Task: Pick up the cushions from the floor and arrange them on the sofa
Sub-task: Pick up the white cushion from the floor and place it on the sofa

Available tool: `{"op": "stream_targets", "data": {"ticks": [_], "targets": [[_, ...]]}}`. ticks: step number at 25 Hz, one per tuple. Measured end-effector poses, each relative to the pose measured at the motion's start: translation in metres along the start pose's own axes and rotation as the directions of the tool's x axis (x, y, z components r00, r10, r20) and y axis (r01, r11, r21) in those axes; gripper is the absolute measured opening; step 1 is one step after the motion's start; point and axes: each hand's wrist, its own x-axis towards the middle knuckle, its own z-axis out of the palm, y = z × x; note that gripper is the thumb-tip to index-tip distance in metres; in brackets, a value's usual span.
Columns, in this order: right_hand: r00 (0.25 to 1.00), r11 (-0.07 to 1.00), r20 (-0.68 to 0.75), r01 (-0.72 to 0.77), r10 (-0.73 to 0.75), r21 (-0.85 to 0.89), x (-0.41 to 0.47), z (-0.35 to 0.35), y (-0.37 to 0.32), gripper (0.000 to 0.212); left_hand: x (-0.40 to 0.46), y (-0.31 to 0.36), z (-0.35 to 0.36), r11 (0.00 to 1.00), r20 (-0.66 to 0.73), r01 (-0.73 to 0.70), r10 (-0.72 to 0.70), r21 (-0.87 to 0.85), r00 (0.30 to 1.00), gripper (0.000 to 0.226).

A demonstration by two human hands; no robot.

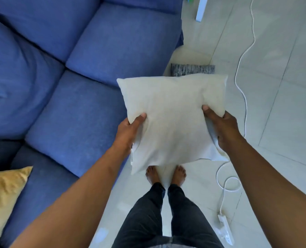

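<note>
A plain cream cushion [172,115] is held in the air in front of me, above my bare feet. My left hand [129,131] grips its left edge and my right hand [222,129] grips its right edge, thumbs on top. The blue sofa [73,108] fills the left side, its seat edge just left of the cushion. A gold cushion [3,197] lies on the sofa seat at the lower left. A grey patterned cushion [191,69] lies on the tiled floor beyond the cream one, partly hidden by it.
A white cable [245,97] runs across the floor on the right down to a white power strip [224,228]. A white furniture leg [201,9] stands at the top. Pale floor tiles [283,68] spread to the right.
</note>
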Motion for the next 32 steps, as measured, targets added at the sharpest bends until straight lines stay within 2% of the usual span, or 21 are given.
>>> {"op": "stream_targets", "data": {"ticks": [6,10,11,13,17,22,27,32], "targets": [[0.978,0.993,0.184,0.107,-0.096,-0.049,-0.033,0.031,-0.052,0.076,-0.055,0.026,-0.048,0.981,-0.087,-0.108,0.095,-0.161,0.992,0.032],[0.939,0.983,0.323,0.157,-0.118,-0.098,-0.047,0.088,-0.09,0.043,-0.065,0.039,-0.096,0.948,-0.182,-0.163,0.116,-0.272,0.976,0.041],[0.93,0.979,0.349,0.166,-0.116,-0.115,-0.049,0.101,-0.097,0.044,-0.065,0.041,-0.106,0.942,-0.196,-0.172,0.118,-0.288,0.974,0.042],[0.907,0.969,0.408,0.189,-0.109,-0.161,-0.05,0.135,-0.109,0.059,-0.06,0.045,-0.13,0.926,-0.227,-0.201,0.131,-0.321,0.965,0.038],[0.863,0.949,0.496,0.23,-0.096,-0.216,-0.045,0.214,-0.13,0.067,-0.041,0.057,-0.181,0.892,-0.302,-0.238,0.122,-0.384,0.946,0.035],[0.801,0.92,0.594,0.285,-0.075,-0.268,-0.034,0.311,-0.14,0.088,-0.017,0.073,-0.244,0.873,-0.388,-0.242,0.067,-0.424,0.919,0.034],[0.75,0.901,0.66,0.302,-0.024,-0.311,-0.036,0.408,-0.135,0.071,-0.001,0.079,-0.313,0.86,-0.449,-0.264,0.046,-0.437,0.892,0.038],[0.694,0.883,0.717,0.295,0.065,-0.365,-0.039,0.476,-0.126,0.07,0.008,0.076,-0.364,0.88,-0.519,-0.254,0.011,-0.401,0.855,0.043]]}}
